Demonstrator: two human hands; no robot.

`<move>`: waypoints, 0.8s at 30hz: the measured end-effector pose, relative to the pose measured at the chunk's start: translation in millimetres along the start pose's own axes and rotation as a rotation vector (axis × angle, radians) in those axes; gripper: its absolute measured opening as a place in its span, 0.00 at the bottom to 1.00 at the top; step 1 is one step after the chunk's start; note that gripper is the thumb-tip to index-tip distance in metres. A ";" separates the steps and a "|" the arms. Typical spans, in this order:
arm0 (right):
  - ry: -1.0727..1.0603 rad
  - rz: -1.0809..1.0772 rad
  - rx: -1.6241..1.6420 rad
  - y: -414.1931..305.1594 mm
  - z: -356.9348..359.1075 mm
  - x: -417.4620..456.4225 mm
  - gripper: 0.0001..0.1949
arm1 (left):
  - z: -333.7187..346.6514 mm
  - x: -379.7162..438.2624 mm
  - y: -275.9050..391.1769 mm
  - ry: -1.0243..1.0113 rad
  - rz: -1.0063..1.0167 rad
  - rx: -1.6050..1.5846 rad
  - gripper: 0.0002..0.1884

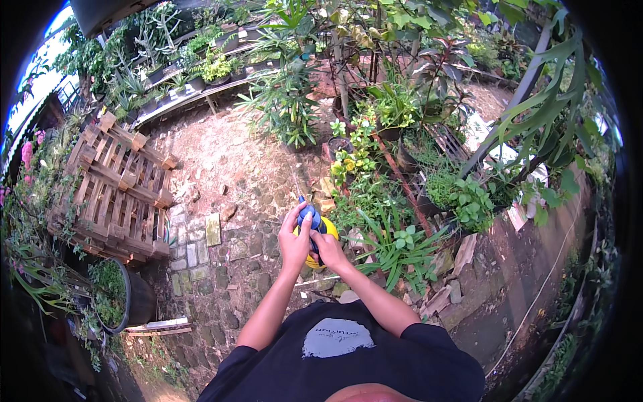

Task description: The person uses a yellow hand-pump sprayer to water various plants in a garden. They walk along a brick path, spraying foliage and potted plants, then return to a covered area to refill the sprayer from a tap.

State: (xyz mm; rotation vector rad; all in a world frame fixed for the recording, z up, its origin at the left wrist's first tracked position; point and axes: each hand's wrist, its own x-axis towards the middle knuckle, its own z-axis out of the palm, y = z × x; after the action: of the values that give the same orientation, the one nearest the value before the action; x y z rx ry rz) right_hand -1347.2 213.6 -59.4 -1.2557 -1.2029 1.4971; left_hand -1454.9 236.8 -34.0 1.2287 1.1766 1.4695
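Both hands are on a pump sprayer (328,227) with a yellow bottle and a blue head, held out in front of my body. My left hand (296,241) wraps around the blue head, fingers near its top. My right hand (326,246) is closed around the dark handle on the other side. A blue nozzle (301,199) points away from me, and a thin, faint spray seems to leave it towards the ground below a leafy potted plant (296,120).
Stacked wooden pallets (120,186) stand at the left, above a large black pot (139,296). Stone paving (251,256) lies below me. Dense plants (402,241) and a rusty red bar (402,181) are at the right. Potted plants line a bench (186,98) behind.
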 end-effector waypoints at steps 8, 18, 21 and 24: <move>0.022 0.126 0.153 34.0 3.1 -21.6 0.24 | 5.6 5.5 4.2 -0.177 0.244 0.506 0.13; 0.061 0.265 0.378 44.1 -18.7 -89.4 0.22 | 33.0 -33.1 -6.0 -0.388 0.412 0.549 0.18; 0.070 0.276 0.313 42.5 -19.6 -95.9 0.22 | 33.9 -28.0 1.4 -0.365 0.511 0.519 0.18; 0.033 0.285 0.276 60.9 -21.6 -99.6 0.22 | 31.8 -1.1 57.3 -0.295 0.602 0.510 0.17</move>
State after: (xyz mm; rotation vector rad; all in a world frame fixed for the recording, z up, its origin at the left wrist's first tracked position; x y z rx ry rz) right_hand -1310.3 108.3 -100.0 -1.2939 -0.7852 1.7717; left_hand -1425.7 229.6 24.2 2.2167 1.0552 1.3567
